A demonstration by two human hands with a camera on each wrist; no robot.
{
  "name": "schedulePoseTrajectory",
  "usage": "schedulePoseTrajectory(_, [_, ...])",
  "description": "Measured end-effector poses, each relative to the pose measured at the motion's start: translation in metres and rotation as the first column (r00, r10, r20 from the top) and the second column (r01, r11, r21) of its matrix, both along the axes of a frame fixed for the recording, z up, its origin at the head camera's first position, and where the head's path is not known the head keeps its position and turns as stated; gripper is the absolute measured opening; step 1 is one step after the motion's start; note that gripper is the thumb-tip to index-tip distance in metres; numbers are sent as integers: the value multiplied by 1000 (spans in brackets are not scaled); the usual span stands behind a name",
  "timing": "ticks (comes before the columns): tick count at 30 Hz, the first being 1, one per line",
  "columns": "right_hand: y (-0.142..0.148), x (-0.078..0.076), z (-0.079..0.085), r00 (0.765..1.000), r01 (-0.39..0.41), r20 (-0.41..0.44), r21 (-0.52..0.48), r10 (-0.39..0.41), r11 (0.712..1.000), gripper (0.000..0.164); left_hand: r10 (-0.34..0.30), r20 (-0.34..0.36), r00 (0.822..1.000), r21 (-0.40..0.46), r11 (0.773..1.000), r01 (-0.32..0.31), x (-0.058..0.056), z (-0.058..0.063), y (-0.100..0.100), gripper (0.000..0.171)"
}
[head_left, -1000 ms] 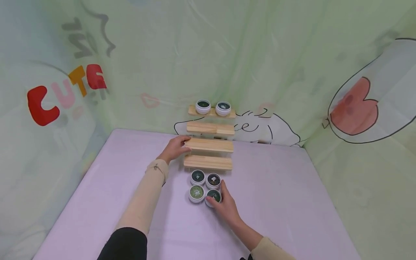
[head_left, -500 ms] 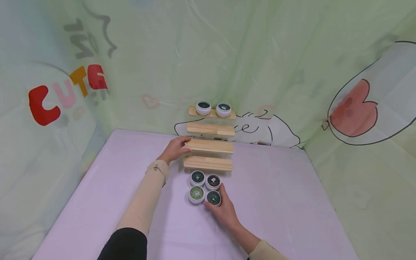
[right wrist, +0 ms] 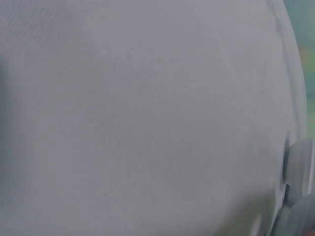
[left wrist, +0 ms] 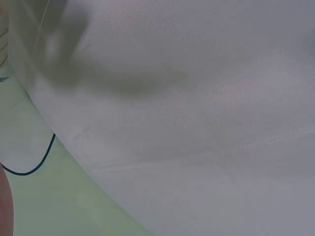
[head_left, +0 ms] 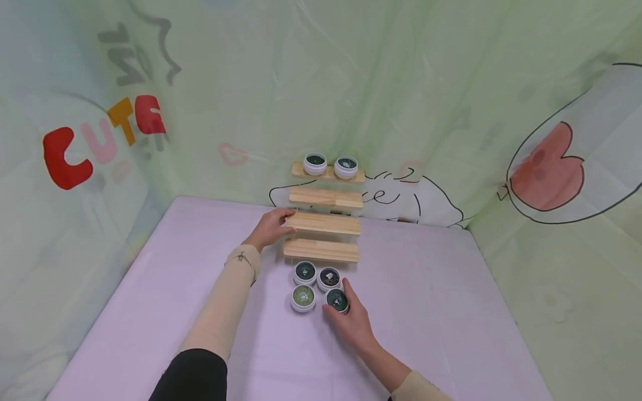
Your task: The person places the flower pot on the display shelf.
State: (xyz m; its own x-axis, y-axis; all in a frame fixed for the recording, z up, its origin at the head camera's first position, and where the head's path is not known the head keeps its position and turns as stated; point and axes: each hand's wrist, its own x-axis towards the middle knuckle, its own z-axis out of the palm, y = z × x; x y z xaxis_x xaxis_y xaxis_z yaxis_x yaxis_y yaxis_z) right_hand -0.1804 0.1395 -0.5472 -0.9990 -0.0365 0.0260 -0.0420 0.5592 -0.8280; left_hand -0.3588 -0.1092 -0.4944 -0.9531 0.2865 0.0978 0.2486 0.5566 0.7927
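My left hand (head_left: pixel 270 228) holds the left end of a stepped wooden display stand (head_left: pixel 325 223), thumb and fingers at the edge of its third step from the top. In the head view my right hand (head_left: pixel 354 324) grips a small white round jar (head_left: pixel 336 301) with dark green contents, thumb on the near left side and fingers on the right. Close by, in front of the stand, are a light green jar (head_left: pixel 303 297), a dark green jar (head_left: pixel 305 272) and a dark jar with a white piece (head_left: pixel 329 277). Part of the jars (right wrist: pixel 301 167) shows at the right wrist view's edge.
Two more white jars, a left one (head_left: pixel 315 163) and a right one (head_left: pixel 345 166), sit on the stand's top step. The pale cloth-covered table (head_left: pixel 426 312) meets a printed green curtain (head_left: pixel 426 100) behind and at both sides.
My right hand, with the dark green jar in its grip, has shifted right and slightly away, opening a gap beside the light green jar. The left hand stays on the stand.
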Motion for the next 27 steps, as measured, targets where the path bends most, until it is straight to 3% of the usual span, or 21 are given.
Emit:
schedulePoseTrajectory(6, [-1, -8, 17, 999, -6, 32, -31, 7, 1000, 82, 7, -5, 1000, -1, 1000, -7, 1, 3, -1, 57])
schedulePoseTrajectory(14, [-3, -24, 39, 1000, -8, 9, -71, 8, 997, 80, 1, 11, 1000, 2, 1000, -1, -1, 1, 1, 58])
schedulePoseTrajectory(20, [-7, -46, 55, 999, -39, -29, -84, 37, 996, 80, 7, 2, 1000, -6, 1000, -7, -3, -1, 1, 57])
schedulePoseTrajectory(27, [-19, -80, 79, 1000, -18, -22, -54, 16, 998, 82, 9, -5, 1000, -12, 1000, -9, -4, -1, 1, 58])
